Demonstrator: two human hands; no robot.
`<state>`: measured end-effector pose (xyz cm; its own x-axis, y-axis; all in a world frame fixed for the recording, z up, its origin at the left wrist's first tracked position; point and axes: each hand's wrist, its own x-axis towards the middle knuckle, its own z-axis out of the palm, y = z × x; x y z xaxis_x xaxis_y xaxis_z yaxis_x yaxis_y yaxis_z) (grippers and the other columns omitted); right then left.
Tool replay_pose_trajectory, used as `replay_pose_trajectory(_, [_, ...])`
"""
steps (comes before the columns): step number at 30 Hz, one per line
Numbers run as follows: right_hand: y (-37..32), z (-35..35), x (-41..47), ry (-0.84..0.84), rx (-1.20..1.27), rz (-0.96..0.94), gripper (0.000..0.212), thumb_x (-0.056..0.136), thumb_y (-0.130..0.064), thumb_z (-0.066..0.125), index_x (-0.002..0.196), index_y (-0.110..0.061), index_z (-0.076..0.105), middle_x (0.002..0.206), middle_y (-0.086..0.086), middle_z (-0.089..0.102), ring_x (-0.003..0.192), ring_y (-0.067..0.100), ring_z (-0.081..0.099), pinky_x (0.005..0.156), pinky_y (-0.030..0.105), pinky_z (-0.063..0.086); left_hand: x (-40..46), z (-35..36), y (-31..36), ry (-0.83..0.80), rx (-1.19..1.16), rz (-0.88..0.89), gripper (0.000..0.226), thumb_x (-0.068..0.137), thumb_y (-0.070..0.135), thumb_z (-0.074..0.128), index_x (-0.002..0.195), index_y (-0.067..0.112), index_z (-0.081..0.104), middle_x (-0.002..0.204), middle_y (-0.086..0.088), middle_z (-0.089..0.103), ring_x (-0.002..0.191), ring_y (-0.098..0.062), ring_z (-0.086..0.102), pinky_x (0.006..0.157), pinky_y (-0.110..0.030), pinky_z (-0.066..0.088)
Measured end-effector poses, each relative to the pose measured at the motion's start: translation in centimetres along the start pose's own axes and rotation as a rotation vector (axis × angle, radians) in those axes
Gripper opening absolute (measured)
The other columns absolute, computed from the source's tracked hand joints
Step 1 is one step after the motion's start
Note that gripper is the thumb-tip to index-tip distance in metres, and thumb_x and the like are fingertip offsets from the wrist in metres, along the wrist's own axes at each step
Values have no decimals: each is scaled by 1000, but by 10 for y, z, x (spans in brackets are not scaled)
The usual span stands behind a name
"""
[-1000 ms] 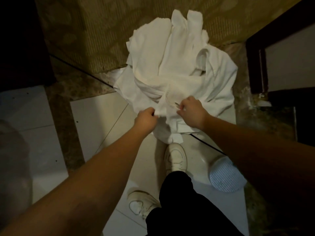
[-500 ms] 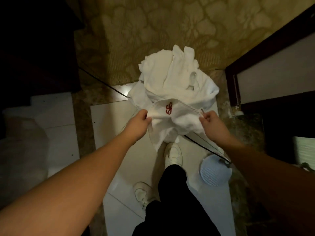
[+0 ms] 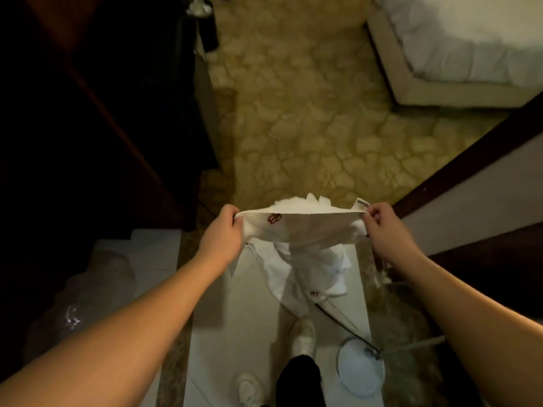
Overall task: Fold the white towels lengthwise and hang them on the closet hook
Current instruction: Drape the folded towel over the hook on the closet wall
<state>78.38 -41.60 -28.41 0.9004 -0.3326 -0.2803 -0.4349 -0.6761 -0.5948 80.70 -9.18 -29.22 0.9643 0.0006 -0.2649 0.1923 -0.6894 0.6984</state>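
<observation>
Fingers of both hands are pinching the top edge of the white terry towel with the red embroidered monogram (image 3: 299,230), and it's stretched tight between them at about waist height, out in front of me. Left hand (image 3: 226,230) has its fingers curled round the left corner, thumb side tucked into the cloth just beside the red monogram; right hand (image 3: 382,227) has the right corner pinched between thumb and curled fingers, with a small printed care label (image 3: 362,204) sticking up just above it. Top hem runs nearly level from one hand to the other, and the rest of the towel hangs down bunched and twisted below, its lower end dangling over the pale tiled floor (image 3: 214,318) with a second red mark showing near the bottom. Just behind the hem a fluffy white heap of more towels (image 3: 299,202) peeks over the edge, down on the floor where the tile meets the yellow-brown patterned carpet (image 3: 308,113). Below the hanging cloth, my white sneaker (image 3: 304,337) is planted on the tile, a thin black cable (image 3: 338,321) runs past it, and a round light-blue ribbed disc (image 3: 360,370) lies beside it to the right. Up at the far right corner, a bed with white bedding (image 3: 470,39) sits on the carpet.
</observation>
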Motion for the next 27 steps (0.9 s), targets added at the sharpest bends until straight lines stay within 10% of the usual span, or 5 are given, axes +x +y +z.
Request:
replay_pose_trajectory(10, [-151,-128,-85,159,53,-313,7,104,-29,49,99,-25,48,80,-7,58,69,11,56,54,31,37,-130,-160,67,195,496,296,27,107,35,37,120,19,55,67,7,54,56,-11,55,51,-30,43])
replay_pose_trajectory(14, [-194,-162,-136,142,-6,-450,6,105,-29,49,105,-23,50,81,-6,60,70,13,60,57,34,45,-200,-210,68,194,671,249,38,102,45,48,130,19,54,66,6,56,50,-7,52,46,-22,37])
replay_pose_trajectory(18, [-213,-178,-189,107,-94,-618,8,105,-26,48,105,-20,52,79,-6,60,72,19,62,67,41,51,-267,-240,64,166,824,121,27,106,40,44,103,19,60,85,1,61,77,-16,60,72,-38,52])
replay_pose_trajectory(27, [-209,-218,-326,150,-26,-839,9,104,-23,51,96,-20,49,74,-5,53,70,26,54,63,38,43,-458,-272,13,524,855,-124,29,102,37,45,96,18,66,104,-5,65,97,-26,61,75,-37,44])
